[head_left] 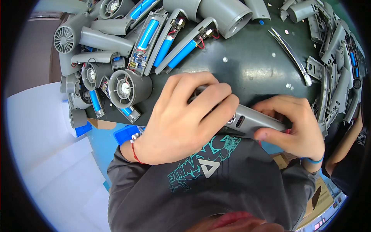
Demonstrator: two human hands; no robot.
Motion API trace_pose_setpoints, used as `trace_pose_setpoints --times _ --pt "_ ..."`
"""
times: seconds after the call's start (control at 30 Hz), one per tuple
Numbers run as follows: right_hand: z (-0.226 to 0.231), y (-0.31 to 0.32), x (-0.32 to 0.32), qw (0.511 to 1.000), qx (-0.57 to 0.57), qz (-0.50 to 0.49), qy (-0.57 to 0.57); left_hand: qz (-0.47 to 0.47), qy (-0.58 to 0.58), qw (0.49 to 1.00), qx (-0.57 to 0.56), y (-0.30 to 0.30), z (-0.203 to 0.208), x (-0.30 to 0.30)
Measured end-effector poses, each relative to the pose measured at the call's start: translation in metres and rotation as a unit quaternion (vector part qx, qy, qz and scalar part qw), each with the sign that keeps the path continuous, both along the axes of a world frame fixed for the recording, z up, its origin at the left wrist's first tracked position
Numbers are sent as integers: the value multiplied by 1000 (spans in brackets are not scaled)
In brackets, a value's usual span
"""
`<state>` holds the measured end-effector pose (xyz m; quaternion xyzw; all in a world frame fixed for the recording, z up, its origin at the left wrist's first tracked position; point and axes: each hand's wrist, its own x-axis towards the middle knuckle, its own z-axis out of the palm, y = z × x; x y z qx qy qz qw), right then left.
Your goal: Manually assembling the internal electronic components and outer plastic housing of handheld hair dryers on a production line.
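Note:
Close to my body at the near edge of the table, I hold a grey plastic fan handle (257, 120) in both hands. My left hand (185, 120) is curled over its left end, with the fingers bent, and hides most of that part. The fingers and thumb of my right hand (299, 125) close around the right end. An oval slot shows in the casing between the hands. Silver tweezers (291, 56) lie on the table beyond my right hand. Left of my left hand stands a round grey fan head (129, 89) with a spoked grille.
Opened grey handles with blue battery cells (182, 54), circuit boards and red wires lie at the far left. A grey cylinder housing (232, 19) is at the back. Broken casing pieces (334, 73) heap up on the right. Another person's arm (346, 143) shows at the right edge.

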<state>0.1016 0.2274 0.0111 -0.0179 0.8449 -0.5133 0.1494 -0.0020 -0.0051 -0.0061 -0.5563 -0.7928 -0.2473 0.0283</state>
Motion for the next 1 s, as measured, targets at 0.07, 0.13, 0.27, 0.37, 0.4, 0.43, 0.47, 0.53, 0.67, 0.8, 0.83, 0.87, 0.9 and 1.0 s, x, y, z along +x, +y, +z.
trace_pose_setpoints --times 0.07,0.13,0.27,0.37,0.4,0.43,0.47,0.53,0.67,0.8,0.83,0.87,0.9,1.0 --pt "3 3 -4 1000 -25 4 -7 2 25 999 34 -3 -11 1" --pt "10 7 -5 989 -78 26 -119 15 101 989 107 -6 -17 -1" --pt "-5 -10 8 992 96 -24 77 51 0 993 103 -5 -22 0" --pt "-16 -18 13 962 185 -16 199 48 -30 998 35 0 -5 -1" --pt "-17 -21 14 940 236 -23 243 38 -32 999 13 2 -4 -2" --pt "-20 -23 15 940 236 -21 245 47 -23 998 30 3 -9 -3" --pt "-23 -24 15 936 240 -27 257 49 -21 998 31 4 -9 -2" --pt "-24 -24 14 931 242 -32 270 58 -31 997 34 6 -9 0" --pt "-25 -22 13 933 248 -18 262 56 -38 995 72 8 -13 -1" --pt "-29 -20 15 945 212 -21 248 26 -71 991 109 6 -15 -9" --pt "-29 -18 17 943 215 -17 254 29 -115 979 169 7 -17 -10" --pt "-30 -16 20 964 144 -47 219 32 -158 960 227 6 -20 -11" --pt "-30 -16 22 978 71 -75 181 45 -166 960 223 1 -24 -10" --pt "-30 -15 23 981 -13 -86 175 62 -369 882 287 7 -35 9"
